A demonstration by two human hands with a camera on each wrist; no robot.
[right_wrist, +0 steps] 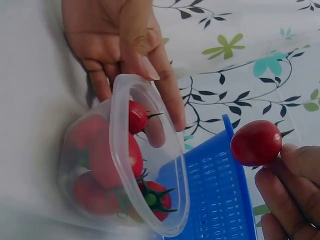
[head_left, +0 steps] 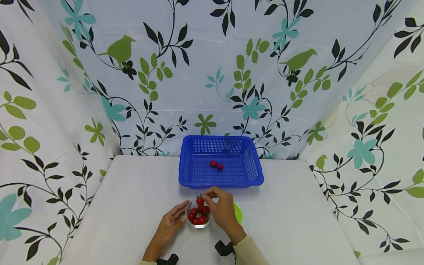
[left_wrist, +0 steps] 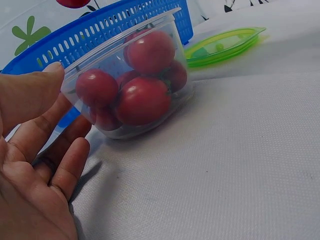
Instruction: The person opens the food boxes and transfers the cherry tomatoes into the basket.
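At the near side of the table (head_left: 291, 213), in front of the blue basket (head_left: 221, 183), we see a clear tub (head_left: 198, 226) part-filled with tomatoes. The right hand (head_left: 223, 210) pinches one tomato (right_wrist: 256, 143) between thumb and fingertips, near its stem end, its other fingers loosely bent; the fruit hangs over the tub's far side. We take this light hold to suit soft, slippery skin, and it leaves most of the tomato bare. The left hand (head_left: 168, 225) stands loosely open at the tub's left, fingers nearly straight, thumb tip at the rim, gripping no tomato; we judge that it steadies so light a tub. Having tub and basket so close, we think, keeps both within easy reach.

The tomatoes are glossy, red and rounded, some wearing spiky green calyxes. We see thin, see-through plastic in the tub, with a flat lip and rounded corners. The basket is stiff, slotted plastic, with two loose tomatoes (head_left: 213, 163) on its floor. A translucent green lid (head_left: 238, 213) lies beside the tub, and the white cloth (left_wrist: 240, 150) beneath shows a fine weave.
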